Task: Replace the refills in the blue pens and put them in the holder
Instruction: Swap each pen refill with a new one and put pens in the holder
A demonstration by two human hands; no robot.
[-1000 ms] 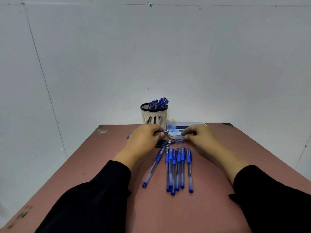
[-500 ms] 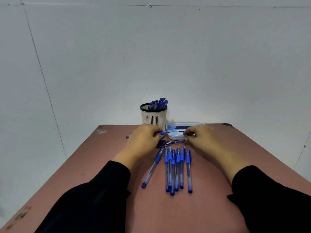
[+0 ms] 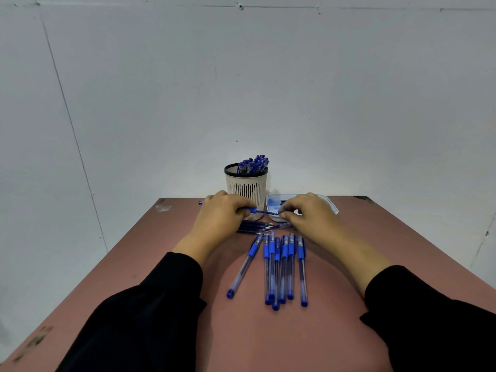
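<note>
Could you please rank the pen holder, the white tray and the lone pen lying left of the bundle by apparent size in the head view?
1. pen holder
2. white tray, partly hidden by the right hand, so unsure
3. lone pen, nearer the camera

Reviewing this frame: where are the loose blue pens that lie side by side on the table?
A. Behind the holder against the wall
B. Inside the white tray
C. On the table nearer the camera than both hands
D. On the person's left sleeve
C: the row of blue pens lies on the table on the camera's side of the left hand and right hand, not in the white tray.
</note>
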